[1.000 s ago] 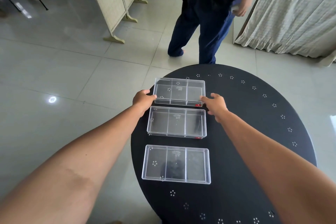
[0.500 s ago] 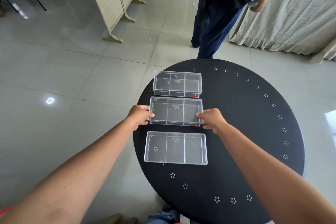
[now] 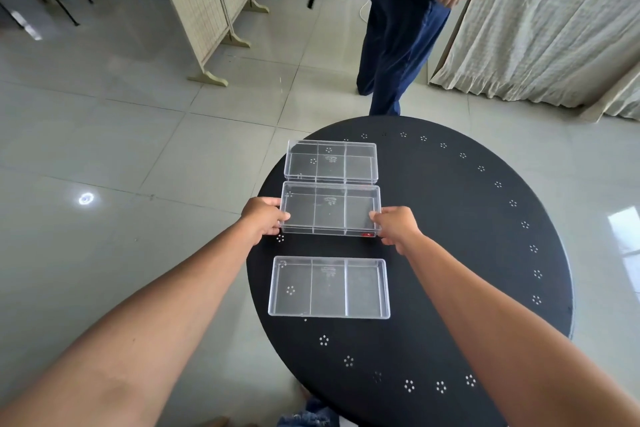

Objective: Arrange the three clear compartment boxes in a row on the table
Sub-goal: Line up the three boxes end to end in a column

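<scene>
Three clear compartment boxes lie one behind another on the left part of a round black table. The far box sits near the table's back edge. The middle box touches or nearly touches the far one; my left hand grips its left end and my right hand grips its right end. The near box lies apart from it, with a gap of bare table between them.
A person in dark blue trousers stands just behind the table. A folding screen stands at the back left, a curtain at the back right. Tiled floor surrounds the table, whose left edge is close to the boxes.
My hands left the far box and took hold of the middle box at both ends. The middle box has moved away from the near box, up against the far one.
</scene>
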`<state>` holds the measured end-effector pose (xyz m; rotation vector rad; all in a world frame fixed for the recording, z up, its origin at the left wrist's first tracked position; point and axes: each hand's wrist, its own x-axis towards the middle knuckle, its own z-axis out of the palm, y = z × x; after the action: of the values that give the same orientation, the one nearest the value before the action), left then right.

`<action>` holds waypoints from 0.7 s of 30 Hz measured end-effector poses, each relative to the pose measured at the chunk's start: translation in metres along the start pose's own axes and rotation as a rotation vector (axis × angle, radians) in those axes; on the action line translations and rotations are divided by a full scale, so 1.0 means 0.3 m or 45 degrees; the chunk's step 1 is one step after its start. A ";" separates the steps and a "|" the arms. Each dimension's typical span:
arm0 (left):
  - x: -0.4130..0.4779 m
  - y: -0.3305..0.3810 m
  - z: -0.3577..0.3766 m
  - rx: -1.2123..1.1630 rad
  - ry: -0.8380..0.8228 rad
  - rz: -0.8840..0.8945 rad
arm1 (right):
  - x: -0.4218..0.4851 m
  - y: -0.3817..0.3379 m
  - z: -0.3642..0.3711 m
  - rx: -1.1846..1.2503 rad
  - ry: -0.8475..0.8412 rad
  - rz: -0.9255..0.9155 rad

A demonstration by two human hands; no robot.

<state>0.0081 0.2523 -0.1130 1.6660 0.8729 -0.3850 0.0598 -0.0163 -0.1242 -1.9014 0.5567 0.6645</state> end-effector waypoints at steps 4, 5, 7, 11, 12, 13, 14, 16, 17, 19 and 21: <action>0.015 0.004 -0.001 0.003 0.001 -0.011 | 0.023 -0.001 0.001 0.017 -0.003 0.005; 0.015 0.005 -0.003 0.009 -0.002 -0.010 | 0.023 -0.001 0.000 0.011 -0.008 0.014; 0.015 0.002 -0.003 0.017 -0.002 -0.009 | 0.024 -0.001 -0.002 -0.007 -0.013 0.027; 0.008 0.005 0.000 0.014 0.002 -0.002 | 0.018 -0.002 -0.002 -0.009 -0.001 0.013; 0.006 0.005 0.000 0.015 -0.004 -0.003 | 0.018 0.001 -0.002 -0.006 -0.001 0.002; 0.004 0.005 0.000 0.018 -0.009 -0.004 | 0.014 0.002 -0.001 -0.010 0.000 -0.003; 0.003 0.004 0.001 0.019 -0.013 -0.007 | 0.011 0.004 0.000 -0.013 0.004 -0.011; 0.002 0.005 -0.001 0.018 -0.016 -0.009 | 0.002 0.001 0.003 -0.014 0.027 -0.023; 0.002 0.005 -0.001 0.021 -0.017 -0.007 | -0.002 0.001 0.003 -0.009 0.036 -0.023; 0.005 0.006 0.000 0.025 -0.017 -0.006 | -0.011 0.000 0.005 -0.003 0.040 -0.015; 0.002 0.009 0.002 0.025 -0.020 -0.009 | -0.024 -0.003 0.004 -0.012 0.041 -0.010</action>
<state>0.0105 0.2519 -0.1117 1.6760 0.8663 -0.4117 0.0548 -0.0141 -0.1193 -1.9252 0.5669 0.6336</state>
